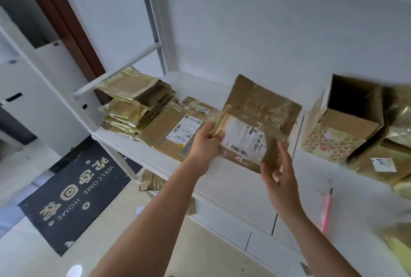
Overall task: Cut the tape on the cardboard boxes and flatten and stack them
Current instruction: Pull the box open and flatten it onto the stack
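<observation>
White shelf [233,190] at working height. My right hand [281,184], fingers loosely spread, touches the flattened box [260,121] at its lower edge; my left hand [205,143] grips its left edge. Beyond, left: stack of flattened boxes [142,107]. Right: open box [347,118].

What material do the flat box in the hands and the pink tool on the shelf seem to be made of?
Flat box: brown cardboard, matte where bare, largely covered by glossy clear tape that wrinkles and glints, with a white paper label. The left hand pinches its edge; the right hand is open at its lower edge. Pink tool: probably plastic, from its bright uniform colour, but it is blurred.
</observation>
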A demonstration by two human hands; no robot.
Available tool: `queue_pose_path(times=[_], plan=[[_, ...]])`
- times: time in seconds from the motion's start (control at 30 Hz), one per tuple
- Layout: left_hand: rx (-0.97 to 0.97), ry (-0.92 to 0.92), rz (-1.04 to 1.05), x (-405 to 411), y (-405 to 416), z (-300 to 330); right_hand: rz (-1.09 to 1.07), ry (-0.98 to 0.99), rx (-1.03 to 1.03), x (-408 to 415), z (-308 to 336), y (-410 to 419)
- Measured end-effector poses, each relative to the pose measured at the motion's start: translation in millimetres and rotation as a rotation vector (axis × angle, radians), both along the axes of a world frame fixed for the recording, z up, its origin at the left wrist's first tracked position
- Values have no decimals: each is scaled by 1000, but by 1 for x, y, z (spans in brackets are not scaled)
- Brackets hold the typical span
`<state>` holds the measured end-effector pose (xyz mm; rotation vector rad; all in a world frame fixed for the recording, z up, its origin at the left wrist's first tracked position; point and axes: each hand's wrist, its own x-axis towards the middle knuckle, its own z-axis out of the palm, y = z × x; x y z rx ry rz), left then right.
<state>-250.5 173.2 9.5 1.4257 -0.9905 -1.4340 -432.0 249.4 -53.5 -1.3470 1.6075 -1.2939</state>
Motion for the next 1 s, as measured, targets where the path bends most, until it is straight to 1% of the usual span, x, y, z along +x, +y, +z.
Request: queue_pose_path(times=[0.1,0.2,0.3,0.37,0.47,0.53,0.6,0.67,0.73,0.77,0.87,0.97,1.0], plan=[[-33,-45,16,29,-21,13,-44,-87,-119,30,23,-27],[-127,-128,93,74,-46,24,-65,-30,-166,76,41,-62],[-235,-150,139,139,-73,34,-54,20,-197,141,56,-98],[-317,-253,127,188,-97,43,-58,47,-206,194,67,-124],[-395,-422,157,264,-142,57,-29,26,-190,271,84,-167],[-421,-586,162,304,-174,62,-23,68,-176,311,92,-198],[-393,-747,125,331,-201,59,-13,161,-134,340,91,-223],[-323,-877,47,344,-216,45,14,283,-29,359,78,-233],[-264,-1010,-77,351,-220,22,27,436,79,374,54,-229],[-243,-1058,-145,355,-220,8,26,483,112,380,42,-224],[-206,-1096,-291,365,-221,-28,14,529,165,386,16,-212],[-171,-1102,-349,369,-222,-45,5,598,196,388,5,-210],[-147,-1136,-363,368,-222,-48,7,642,207,390,3,-211]])
